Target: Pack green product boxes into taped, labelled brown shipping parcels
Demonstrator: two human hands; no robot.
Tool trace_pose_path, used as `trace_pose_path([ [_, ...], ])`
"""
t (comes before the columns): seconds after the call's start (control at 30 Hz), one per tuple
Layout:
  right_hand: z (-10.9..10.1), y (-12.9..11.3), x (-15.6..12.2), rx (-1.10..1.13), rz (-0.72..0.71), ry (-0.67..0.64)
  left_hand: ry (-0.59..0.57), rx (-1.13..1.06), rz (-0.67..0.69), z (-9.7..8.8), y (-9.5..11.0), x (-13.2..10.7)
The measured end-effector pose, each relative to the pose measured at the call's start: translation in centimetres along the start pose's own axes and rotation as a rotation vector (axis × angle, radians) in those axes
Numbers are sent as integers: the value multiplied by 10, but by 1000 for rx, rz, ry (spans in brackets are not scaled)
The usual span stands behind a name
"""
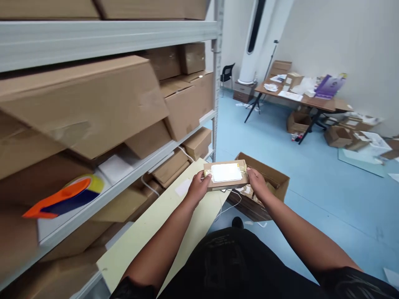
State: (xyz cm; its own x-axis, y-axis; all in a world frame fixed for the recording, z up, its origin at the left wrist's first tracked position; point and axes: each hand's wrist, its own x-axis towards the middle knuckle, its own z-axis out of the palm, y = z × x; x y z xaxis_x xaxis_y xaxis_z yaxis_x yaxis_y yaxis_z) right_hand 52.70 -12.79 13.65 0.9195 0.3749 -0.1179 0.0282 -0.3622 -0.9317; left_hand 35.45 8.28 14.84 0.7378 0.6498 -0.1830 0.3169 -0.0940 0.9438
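Observation:
I hold a small flat cardboard parcel (226,176) with a white label on top and clear tape at its ends. My left hand (197,186) grips its left end and my right hand (257,181) grips its right end, fingers curled round the edges. The parcel hovers above the far end of a pale yellow board (162,224) and beside an open cardboard box (270,177) on the floor.
A grey metal shelf rack (124,39) packed with cardboard boxes fills the left. An orange and blue tape dispenser (64,197) lies on a shelf. A cluttered wooden table (314,101) and loose boxes stand at the far right on the blue floor (311,195).

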Motion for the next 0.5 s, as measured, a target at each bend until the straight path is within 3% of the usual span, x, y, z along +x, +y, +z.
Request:
trace_pose_path([
  [0.23,-103,67,47,-18,138,192,-220,186,59,138,36,81],
  [0.37,-150,95,81,-80,167,180,-293,250,81,208,47,127],
  [0.5,-182,117,117,-116,227,75,-280,280,111,260,56,164],
])
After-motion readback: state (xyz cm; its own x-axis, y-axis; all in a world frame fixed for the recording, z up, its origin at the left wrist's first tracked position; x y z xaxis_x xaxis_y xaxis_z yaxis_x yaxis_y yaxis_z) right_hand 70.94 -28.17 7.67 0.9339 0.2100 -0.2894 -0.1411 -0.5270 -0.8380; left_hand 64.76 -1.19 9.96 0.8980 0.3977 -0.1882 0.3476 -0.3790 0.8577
